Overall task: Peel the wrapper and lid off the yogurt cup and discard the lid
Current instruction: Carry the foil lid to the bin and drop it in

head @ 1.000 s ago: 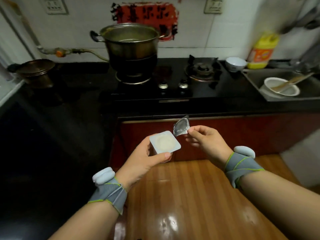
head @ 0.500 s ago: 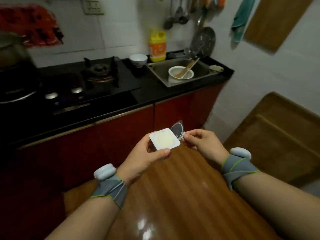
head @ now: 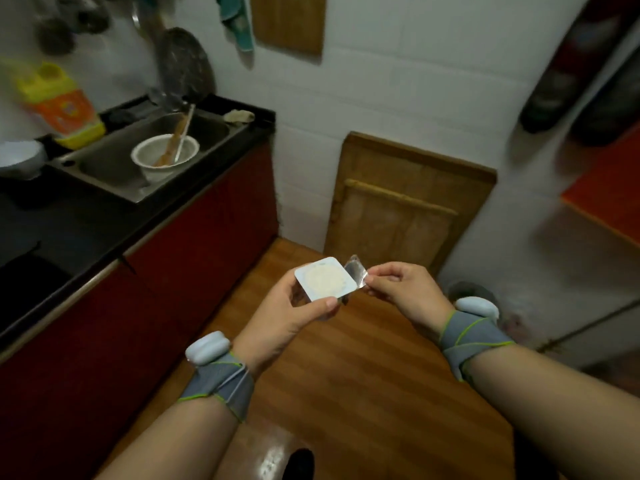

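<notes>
Both forearms are bare. Each wrist wears a grey wrap with green edges, and a pale rounded device on top.

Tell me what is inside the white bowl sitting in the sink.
The white bowl in the steel sink holds a wooden spatula and a thin metal utensil, both leaning out over its rim. Their lower ends and the bowl's bottom are hidden.

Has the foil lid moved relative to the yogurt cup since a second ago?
No. The foil lid, pinched in the right hand, sits by the same corner of the yogurt cup in the left hand; only the camera has swung right.
</notes>
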The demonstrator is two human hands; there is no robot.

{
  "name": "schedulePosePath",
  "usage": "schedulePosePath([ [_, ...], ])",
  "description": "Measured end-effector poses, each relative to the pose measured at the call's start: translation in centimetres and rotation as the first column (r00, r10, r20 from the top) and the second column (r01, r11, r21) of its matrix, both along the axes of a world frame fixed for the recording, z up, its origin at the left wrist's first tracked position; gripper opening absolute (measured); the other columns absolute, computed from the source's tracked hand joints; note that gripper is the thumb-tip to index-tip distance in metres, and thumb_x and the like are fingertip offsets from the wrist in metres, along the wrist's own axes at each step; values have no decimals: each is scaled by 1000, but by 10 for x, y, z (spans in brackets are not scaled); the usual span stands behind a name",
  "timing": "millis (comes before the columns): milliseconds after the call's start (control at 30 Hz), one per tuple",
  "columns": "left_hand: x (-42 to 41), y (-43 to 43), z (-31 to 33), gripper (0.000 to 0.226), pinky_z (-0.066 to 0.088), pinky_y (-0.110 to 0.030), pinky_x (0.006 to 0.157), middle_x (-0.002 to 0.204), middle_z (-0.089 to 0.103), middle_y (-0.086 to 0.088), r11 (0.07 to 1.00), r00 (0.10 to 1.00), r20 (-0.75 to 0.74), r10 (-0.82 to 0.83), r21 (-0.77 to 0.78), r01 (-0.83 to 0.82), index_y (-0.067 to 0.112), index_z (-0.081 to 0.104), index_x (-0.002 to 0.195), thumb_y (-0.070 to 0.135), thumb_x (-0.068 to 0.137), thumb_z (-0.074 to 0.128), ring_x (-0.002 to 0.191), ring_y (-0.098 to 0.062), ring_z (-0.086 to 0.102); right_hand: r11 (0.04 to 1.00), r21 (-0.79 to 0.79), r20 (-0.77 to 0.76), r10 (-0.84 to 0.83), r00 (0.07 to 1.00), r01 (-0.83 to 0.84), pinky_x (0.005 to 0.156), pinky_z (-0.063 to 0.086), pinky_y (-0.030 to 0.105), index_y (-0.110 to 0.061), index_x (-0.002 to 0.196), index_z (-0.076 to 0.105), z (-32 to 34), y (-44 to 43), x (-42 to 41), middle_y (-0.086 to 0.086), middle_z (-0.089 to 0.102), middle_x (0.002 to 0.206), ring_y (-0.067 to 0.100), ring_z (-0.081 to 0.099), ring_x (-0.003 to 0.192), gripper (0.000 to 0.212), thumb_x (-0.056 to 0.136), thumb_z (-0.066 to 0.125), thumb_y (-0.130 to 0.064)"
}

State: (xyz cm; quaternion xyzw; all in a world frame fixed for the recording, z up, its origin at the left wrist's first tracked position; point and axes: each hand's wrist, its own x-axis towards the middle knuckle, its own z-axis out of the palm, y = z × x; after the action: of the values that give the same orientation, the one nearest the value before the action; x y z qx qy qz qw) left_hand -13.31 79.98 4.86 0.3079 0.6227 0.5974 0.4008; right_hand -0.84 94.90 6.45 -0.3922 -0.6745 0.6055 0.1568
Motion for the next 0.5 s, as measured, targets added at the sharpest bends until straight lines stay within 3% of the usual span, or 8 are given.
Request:
schedulePosePath([
  [200,-5,88,-3,53,50,-8,67,113,60,22,975,975,17,-220,-6,221,35,49,122,20,77,73,101,11,58,971,43,44,-238,970,236,60,48,12,-16,70,64,-5,57,34,1,64,64,7,57,57,16,81,62,-5],
  [400,11,146,-16,46,51,-9,66,110,62,16,922,921,66,-385,-16,387,31,50,117,11,80,69,94,12,61,910,93,87,-411,907,404,53,46,8,-17,69,63,-25,88,65,-2,64,62,1,56,50,16,81,62,-6],
  [500,23,173,-22,44,50,-9,64,106,62,15,899,896,96,-434,-13,437,28,50,114,5,81,66,86,16,62,882,90,102,-470,877,462,67,51,21,-17,70,62,-33,106,80,2,65,66,14,59,62,16,82,61,-7],
])
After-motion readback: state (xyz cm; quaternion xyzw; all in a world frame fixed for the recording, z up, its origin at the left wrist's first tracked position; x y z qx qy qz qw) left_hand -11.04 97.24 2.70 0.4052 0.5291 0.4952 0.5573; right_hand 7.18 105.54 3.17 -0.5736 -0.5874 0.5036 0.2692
